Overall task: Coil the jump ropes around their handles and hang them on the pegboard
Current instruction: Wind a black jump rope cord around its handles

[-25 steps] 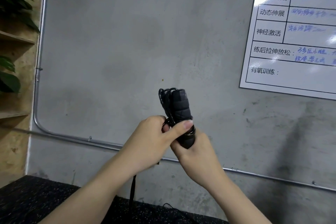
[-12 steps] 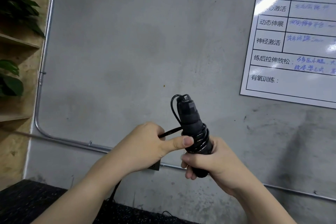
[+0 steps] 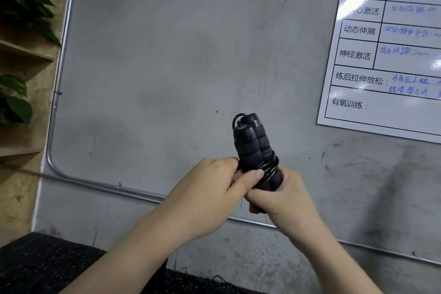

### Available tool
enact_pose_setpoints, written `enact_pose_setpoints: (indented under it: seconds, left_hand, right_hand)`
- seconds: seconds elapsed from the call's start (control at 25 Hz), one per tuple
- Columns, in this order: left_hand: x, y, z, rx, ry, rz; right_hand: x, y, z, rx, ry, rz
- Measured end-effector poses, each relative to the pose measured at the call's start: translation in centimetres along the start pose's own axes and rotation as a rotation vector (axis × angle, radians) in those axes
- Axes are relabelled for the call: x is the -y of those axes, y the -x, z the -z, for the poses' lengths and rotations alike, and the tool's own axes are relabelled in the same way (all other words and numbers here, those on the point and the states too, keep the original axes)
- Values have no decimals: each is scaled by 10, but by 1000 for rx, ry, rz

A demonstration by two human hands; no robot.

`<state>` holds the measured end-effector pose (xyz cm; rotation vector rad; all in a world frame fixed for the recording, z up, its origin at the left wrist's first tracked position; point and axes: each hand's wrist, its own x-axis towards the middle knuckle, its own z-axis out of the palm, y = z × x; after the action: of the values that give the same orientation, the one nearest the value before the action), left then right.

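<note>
Behind, a grey concrete wall (image 3: 167, 55) carries a metal conduit (image 3: 133, 192) and a whiteboard chart (image 3: 386, 55) cut off at the right edge, with wooden shelves (image 3: 21, 50) and plant leaves (image 3: 16, 107) at left and dark speckled flooring (image 3: 47, 262) below. Two black foam handles (image 3: 255, 148) stand side by side, upright and slightly tilted; their lower ends are hidden inside the right hand (image 3: 281, 200), which grips them. The left hand (image 3: 210, 191) pinches the thin rope (image 3: 269, 170) against its few coils, thumb on top.

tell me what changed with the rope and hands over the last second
The left hand carried the rope round the handles, adding turns; its thumb now presses the coil. The handles tilted, showing both tops. The right hand still grips their lower end; wall and whiteboard unchanged.
</note>
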<state>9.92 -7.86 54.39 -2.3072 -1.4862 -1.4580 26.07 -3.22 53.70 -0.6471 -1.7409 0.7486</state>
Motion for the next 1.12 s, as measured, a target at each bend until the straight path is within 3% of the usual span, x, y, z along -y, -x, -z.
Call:
enact_pose_setpoints:
  seconds: [0.16, 0.28, 0.36, 0.52, 0.6, 0.68, 0.84, 1.12]
  left_hand:
    - [-6, 2, -3, 16, 73, 10]
    - [6, -4, -2, 28, 187, -8]
    - [14, -8, 6, 102, 271, -9]
    - [22, -10, 18, 312, 537, -127]
    - [20, -8, 17, 340, 652, -127]
    - [18, -8, 15, 278, 617, -76]
    - [28, -12, 18, 146, 243, 54]
    - [23, -9, 16, 14, 37, 79]
  right_hand:
    - [-9, 11, -19, -180, 42, 52]
    - [-2, 13, -22, -175, 116, 35]
    - [8, 13, -15, -46, 94, -18]
    - [30, 16, 7, 520, -279, -197]
    - [33, 17, 8, 618, -425, -254]
    - [31, 17, 6, 571, -376, -231]
    - [24, 17, 5, 464, -158, -109]
    - [20, 11, 7, 223, 101, -39]
